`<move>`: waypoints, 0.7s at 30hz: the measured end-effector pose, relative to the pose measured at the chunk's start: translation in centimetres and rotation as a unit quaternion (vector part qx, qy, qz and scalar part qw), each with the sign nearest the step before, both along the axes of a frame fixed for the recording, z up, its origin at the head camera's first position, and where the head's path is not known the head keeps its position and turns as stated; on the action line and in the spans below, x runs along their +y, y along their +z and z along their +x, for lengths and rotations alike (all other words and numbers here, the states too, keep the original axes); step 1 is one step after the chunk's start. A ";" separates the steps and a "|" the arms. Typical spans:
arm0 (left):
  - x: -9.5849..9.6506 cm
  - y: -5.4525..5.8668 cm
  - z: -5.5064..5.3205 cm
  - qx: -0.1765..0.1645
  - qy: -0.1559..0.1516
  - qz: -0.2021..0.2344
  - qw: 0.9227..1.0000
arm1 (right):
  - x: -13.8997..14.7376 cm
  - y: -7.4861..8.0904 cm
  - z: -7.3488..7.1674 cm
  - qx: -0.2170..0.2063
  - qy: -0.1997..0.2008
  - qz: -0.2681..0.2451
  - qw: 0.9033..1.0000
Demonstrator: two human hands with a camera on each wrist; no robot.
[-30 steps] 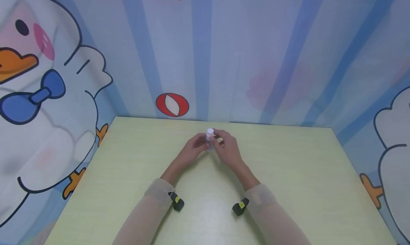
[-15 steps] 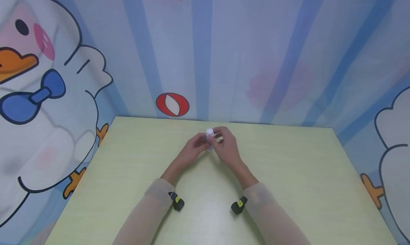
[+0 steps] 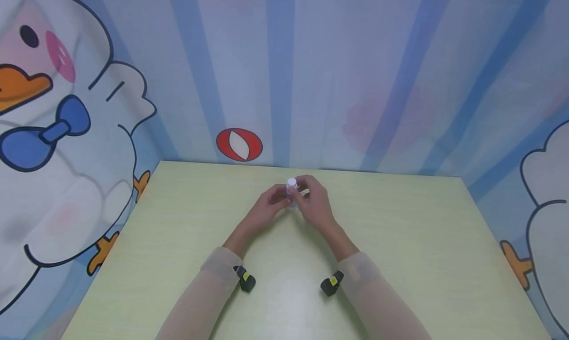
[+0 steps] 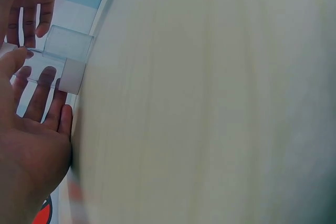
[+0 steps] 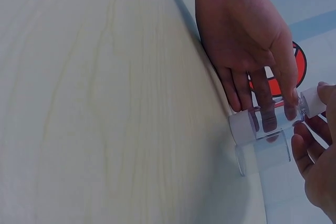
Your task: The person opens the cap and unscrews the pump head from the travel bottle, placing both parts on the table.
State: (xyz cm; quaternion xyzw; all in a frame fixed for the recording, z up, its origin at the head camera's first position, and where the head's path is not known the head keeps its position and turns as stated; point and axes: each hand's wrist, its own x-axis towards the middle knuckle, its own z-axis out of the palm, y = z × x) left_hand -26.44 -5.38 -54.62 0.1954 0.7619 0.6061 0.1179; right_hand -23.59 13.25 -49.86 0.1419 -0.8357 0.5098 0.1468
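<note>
Both hands are on a small clear bottle (image 5: 273, 120) with a white cap and a white base, near the table's back edge. My left hand (image 3: 266, 205) holds its clear body between thumb and fingers. My right hand (image 3: 316, 206) pinches around the white cap (image 3: 291, 182) and neck, thumb on the near side. In the right wrist view the white base (image 5: 242, 128) is at or just above the tabletop; I cannot tell which. A transparent curved piece (image 4: 68, 44) juts out beside the body; whether it is attached is unclear.
The pale wood-grain table (image 3: 391, 261) stretches out to both sides and toward me. Behind it hangs a blue striped backdrop (image 3: 329, 83) with printed cartoon figures. Black wrist devices (image 3: 246, 280) sit on both sleeves.
The right hand and wrist have shifted very slightly left, with its fingers a little higher around the cap. The left hand and bottle stay almost in place.
</note>
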 end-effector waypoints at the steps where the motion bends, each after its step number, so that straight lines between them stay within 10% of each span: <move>1: 0.0 -0.1 0.0 0.000 0.000 -0.001 1.000 | 0.0 0.0 0.0 0.000 0.002 0.001 1.000; 21: 0.0 -0.1 -0.1 -0.009 0.002 0.001 1.000 | 0.5 -0.3 -0.2 -0.002 0.022 0.018 1.000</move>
